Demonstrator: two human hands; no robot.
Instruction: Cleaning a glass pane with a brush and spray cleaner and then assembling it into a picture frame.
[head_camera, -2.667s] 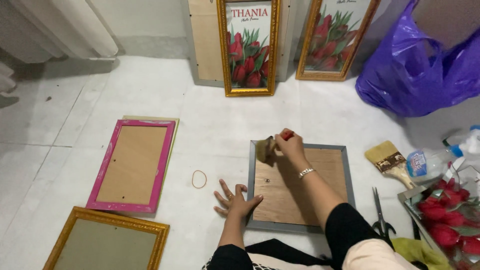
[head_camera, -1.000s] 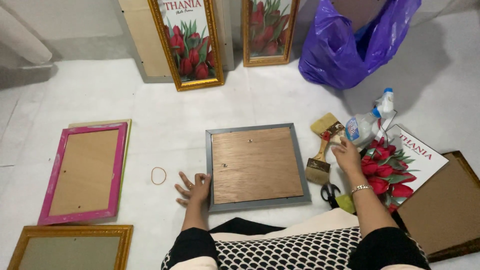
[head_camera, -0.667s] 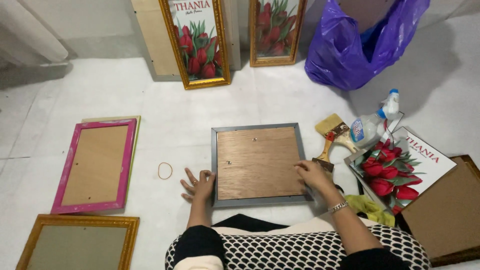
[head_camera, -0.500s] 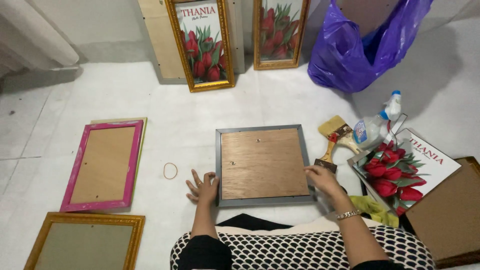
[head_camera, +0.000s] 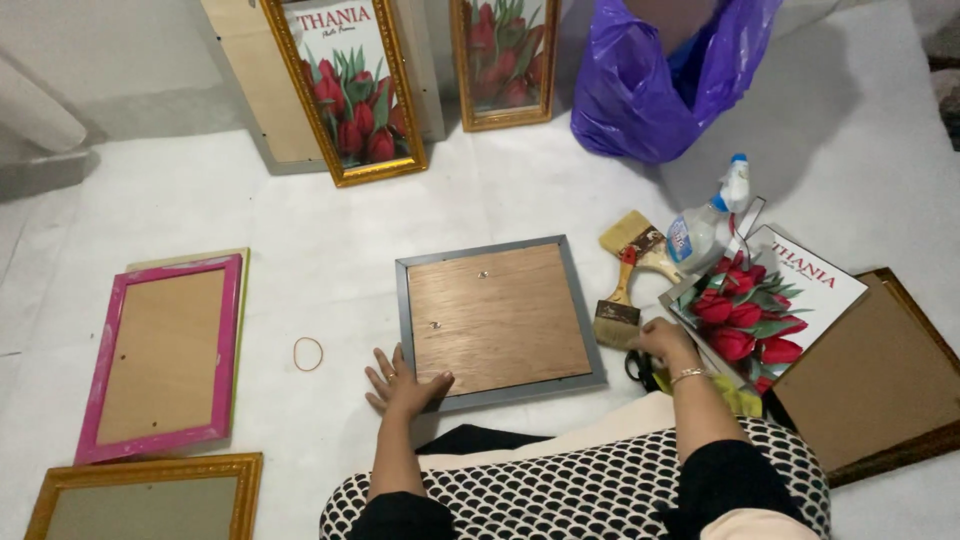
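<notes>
Grey-framed square picture frame (head_camera: 497, 322), plywood back up, pinned at near corner under flat, ungripping left hand (head_camera: 403, 382). Right hand (head_camera: 662, 340) now off frame, beside red-handled brush (head_camera: 620, 304); grip unclear. Purple plastic bag (head_camera: 660, 75): contents hidden.

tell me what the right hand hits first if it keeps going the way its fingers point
Probably the small brush: the right hand points left and slightly up, its fingertips just beside the bristles. Beyond that lies the grey frame.
</notes>
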